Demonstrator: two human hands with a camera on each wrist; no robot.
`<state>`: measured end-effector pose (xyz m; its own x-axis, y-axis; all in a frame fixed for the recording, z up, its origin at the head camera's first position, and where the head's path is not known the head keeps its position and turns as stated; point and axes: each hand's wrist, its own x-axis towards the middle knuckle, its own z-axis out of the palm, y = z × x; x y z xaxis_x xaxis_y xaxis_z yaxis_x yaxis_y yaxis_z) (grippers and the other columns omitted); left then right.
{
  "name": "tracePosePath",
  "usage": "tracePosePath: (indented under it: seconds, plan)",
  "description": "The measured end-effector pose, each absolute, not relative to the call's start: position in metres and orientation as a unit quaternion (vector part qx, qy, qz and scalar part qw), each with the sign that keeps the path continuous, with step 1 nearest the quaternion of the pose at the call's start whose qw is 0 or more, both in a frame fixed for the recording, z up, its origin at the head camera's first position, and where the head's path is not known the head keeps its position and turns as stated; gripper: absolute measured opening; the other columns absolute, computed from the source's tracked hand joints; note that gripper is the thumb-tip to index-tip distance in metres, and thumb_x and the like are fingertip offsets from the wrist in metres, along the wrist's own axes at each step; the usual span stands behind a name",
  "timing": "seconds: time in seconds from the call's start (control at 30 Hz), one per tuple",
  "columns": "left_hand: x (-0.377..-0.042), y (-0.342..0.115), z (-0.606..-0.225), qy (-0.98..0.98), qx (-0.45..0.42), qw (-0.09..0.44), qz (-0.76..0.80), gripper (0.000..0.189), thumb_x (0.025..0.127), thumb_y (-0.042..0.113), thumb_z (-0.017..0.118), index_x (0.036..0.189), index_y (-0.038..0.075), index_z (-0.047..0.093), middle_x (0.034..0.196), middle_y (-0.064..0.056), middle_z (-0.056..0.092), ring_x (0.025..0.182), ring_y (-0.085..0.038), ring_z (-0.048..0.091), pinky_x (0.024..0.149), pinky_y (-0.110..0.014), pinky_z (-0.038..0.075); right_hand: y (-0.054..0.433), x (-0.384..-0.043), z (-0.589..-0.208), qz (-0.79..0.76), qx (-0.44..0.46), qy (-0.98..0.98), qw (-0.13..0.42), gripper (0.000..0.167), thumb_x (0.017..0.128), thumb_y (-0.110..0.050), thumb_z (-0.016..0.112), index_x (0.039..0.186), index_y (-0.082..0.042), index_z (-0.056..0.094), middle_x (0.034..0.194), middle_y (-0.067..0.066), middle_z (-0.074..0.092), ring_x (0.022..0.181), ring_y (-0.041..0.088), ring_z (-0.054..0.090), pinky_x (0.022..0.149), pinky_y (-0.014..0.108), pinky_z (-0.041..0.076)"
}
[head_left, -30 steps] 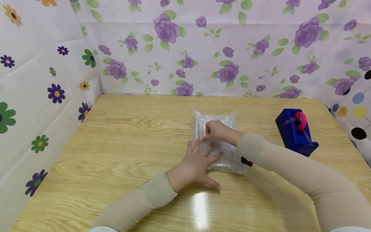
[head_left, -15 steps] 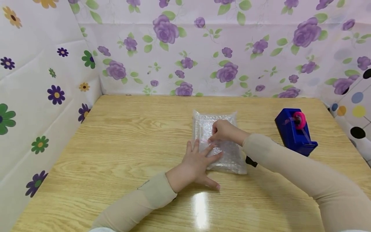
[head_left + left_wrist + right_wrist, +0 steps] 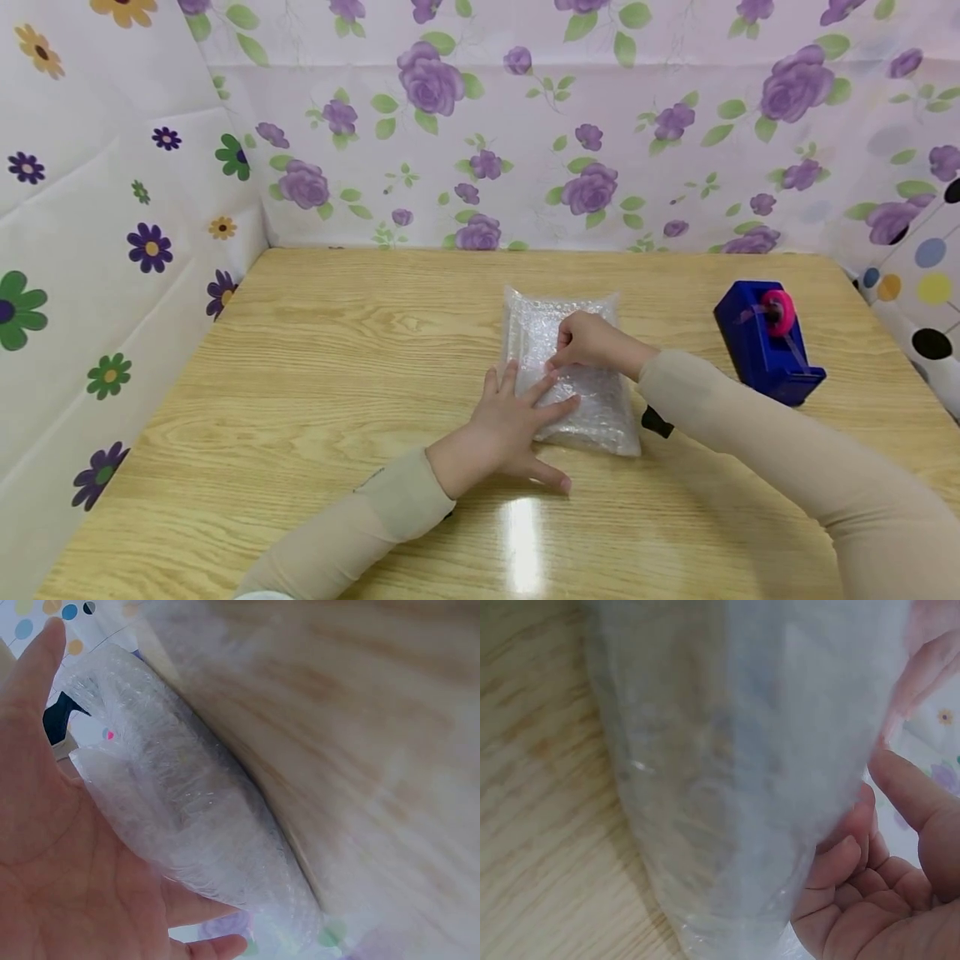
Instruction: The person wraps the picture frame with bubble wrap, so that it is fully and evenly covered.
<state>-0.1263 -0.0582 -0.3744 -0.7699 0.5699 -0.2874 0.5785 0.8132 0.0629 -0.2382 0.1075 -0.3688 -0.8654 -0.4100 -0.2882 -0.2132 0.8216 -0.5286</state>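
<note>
A bubble-wrap packet, translucent and roughly rectangular, lies flat on the wooden table. My left hand rests on its near left part, fingers spread and straight, with the thumb out over the table. In the left wrist view the crinkled side of the wrap lies beside the palm. My right hand is over the middle of the packet, just beyond the left fingertips. The right wrist view shows its fingers curled toward the palm and its thumb reaching to the wrap's surface. A pinkish tint shows on the wrap near that thumb.
A blue tape dispenser with a pink-cored roll stands at the right of the table, beyond the right forearm. Flower-printed cloth hangs at the back and sides. A black wrist-camera piece shows under the right wrist.
My right hand has slid a short way to the right across the packet, its fingers still curled. The left hand has stayed in place, spread on the wrap.
</note>
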Motion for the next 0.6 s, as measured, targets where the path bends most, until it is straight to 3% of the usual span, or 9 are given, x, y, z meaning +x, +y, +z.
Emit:
tracePosePath:
  seconds: [0.2, 0.43, 0.6]
  plan:
    - [-0.132, -0.063, -0.378, 0.938, 0.302, 0.168, 0.024, 0.094, 0.070, 0.084, 0.048, 0.150, 0.044, 0.017, 0.159, -0.017, 0.000, 0.144, -0.044, 0.000, 0.113, -0.064, 0.007, 0.115, -0.234, -0.373, -0.273, -0.165, 0.928, 0.192, 0.021, 0.075, -0.017, 0.078, 0.068, -0.008, 0.061, 0.064, -0.002, 0.056, 0.062, 0.011, 0.048, 0.056, 0.021, 0.040]
    - [-0.136, -0.069, -0.378, 0.948, 0.260, 0.161, 0.087, 0.109, 0.081, 0.079, 0.038, 0.151, 0.000, 0.011, 0.158, -0.020, 0.003, 0.147, -0.030, 0.002, 0.119, -0.048, 0.006, 0.121, -0.233, -0.380, -0.294, -0.174, 0.924, 0.171, 0.022, 0.076, -0.018, 0.078, 0.070, -0.008, 0.060, 0.066, -0.002, 0.055, 0.065, 0.011, 0.047, 0.060, 0.023, 0.040]
    - [-0.132, -0.067, -0.377, 0.950, 0.242, 0.165, 0.111, 0.110, 0.082, 0.076, 0.041, 0.149, -0.007, 0.013, 0.157, -0.023, 0.001, 0.146, -0.035, 0.000, 0.119, -0.044, 0.007, 0.123, -0.232, -0.383, -0.304, -0.172, 0.921, 0.171, 0.023, 0.077, -0.018, 0.078, 0.071, -0.007, 0.059, 0.065, -0.001, 0.054, 0.064, 0.011, 0.047, 0.059, 0.024, 0.039]
